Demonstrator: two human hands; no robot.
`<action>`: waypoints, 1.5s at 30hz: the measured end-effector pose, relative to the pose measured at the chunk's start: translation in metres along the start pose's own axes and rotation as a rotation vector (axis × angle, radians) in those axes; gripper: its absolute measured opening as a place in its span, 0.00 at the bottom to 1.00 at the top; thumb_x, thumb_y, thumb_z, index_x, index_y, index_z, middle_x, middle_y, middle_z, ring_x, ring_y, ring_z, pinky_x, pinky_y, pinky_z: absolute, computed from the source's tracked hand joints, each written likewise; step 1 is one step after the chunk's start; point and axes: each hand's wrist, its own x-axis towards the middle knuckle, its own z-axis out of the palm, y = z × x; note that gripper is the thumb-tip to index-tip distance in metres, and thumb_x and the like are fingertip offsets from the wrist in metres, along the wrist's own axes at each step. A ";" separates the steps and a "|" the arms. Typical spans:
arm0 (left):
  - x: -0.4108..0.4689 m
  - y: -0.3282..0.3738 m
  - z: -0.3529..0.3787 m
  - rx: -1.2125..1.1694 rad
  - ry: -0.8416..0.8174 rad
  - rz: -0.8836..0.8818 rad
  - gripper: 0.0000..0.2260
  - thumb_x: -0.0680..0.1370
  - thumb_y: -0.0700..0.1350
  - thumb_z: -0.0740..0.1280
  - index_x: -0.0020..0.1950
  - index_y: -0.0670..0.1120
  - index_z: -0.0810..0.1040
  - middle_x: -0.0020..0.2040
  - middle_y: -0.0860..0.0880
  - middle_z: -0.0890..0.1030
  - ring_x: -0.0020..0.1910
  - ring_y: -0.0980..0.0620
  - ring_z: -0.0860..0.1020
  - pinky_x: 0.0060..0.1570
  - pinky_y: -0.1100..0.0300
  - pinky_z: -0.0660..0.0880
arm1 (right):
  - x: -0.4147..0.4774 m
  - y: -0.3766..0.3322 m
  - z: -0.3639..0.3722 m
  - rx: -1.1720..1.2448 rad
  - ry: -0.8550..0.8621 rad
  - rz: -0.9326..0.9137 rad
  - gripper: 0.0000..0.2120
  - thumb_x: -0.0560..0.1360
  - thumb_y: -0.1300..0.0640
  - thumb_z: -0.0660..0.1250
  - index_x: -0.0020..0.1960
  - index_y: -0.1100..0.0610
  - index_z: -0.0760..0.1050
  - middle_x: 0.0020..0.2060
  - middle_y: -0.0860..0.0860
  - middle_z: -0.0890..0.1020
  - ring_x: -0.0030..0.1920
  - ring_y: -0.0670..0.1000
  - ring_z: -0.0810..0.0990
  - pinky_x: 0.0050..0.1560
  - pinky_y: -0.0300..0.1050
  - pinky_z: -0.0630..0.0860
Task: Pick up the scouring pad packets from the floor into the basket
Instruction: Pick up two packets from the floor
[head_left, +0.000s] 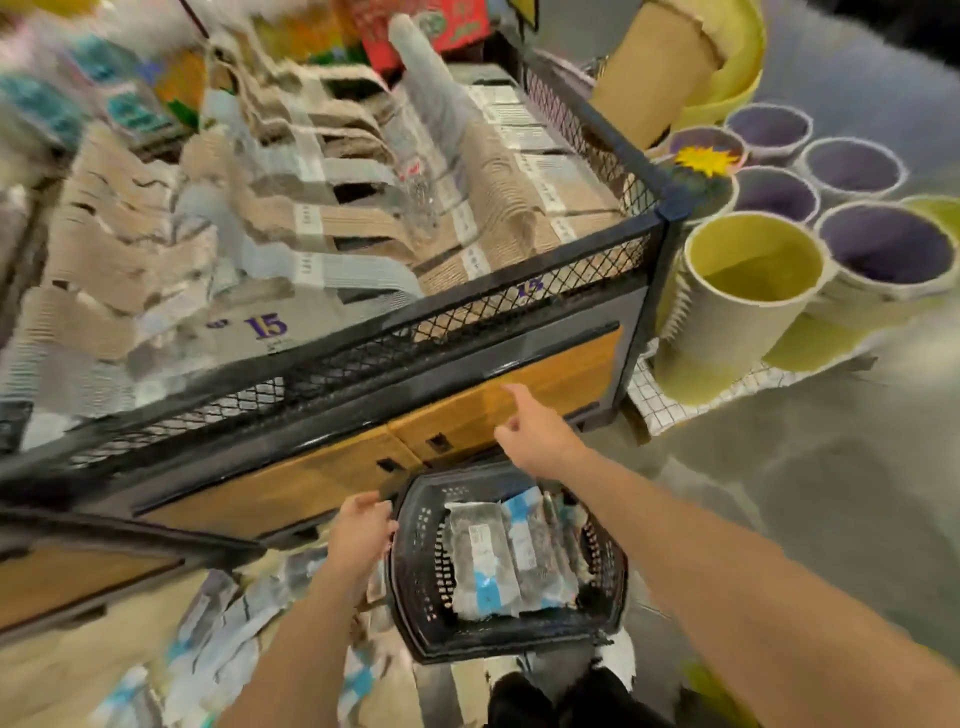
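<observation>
Left hand (359, 535) grips basket (415, 587) rim; right hand (531, 432) loose, empty; packets (491, 556) inside.

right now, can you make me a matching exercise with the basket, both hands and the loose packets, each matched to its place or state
1 basket
2 left hand
3 right hand
4 loose packets

a past the basket's far rim, holding nothing
b on the floor, left of the basket
c at the basket's left rim
d black, with packets inside

Pairs: 1-d, 2-c, 3-a, 4-b
</observation>
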 end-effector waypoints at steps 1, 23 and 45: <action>-0.008 0.001 -0.005 -0.014 0.003 0.002 0.10 0.81 0.41 0.63 0.62 0.44 0.71 0.39 0.46 0.76 0.35 0.50 0.74 0.35 0.56 0.70 | -0.008 -0.013 0.000 -0.065 -0.015 -0.044 0.30 0.80 0.55 0.59 0.79 0.50 0.50 0.51 0.54 0.80 0.46 0.55 0.80 0.49 0.54 0.78; -0.156 -0.211 -0.381 -0.277 0.370 -0.042 0.09 0.79 0.48 0.65 0.56 0.45 0.73 0.52 0.43 0.77 0.51 0.43 0.77 0.50 0.51 0.74 | -0.179 -0.217 0.265 -0.975 -0.186 -0.710 0.27 0.80 0.48 0.58 0.78 0.49 0.55 0.71 0.53 0.69 0.68 0.58 0.72 0.67 0.56 0.69; -0.168 -0.432 -0.498 -0.500 0.473 -0.455 0.05 0.81 0.44 0.62 0.47 0.44 0.73 0.38 0.46 0.71 0.34 0.50 0.68 0.33 0.58 0.64 | -0.172 -0.257 0.513 -1.298 -0.695 -0.815 0.26 0.81 0.48 0.56 0.78 0.50 0.56 0.73 0.55 0.69 0.66 0.58 0.73 0.63 0.55 0.72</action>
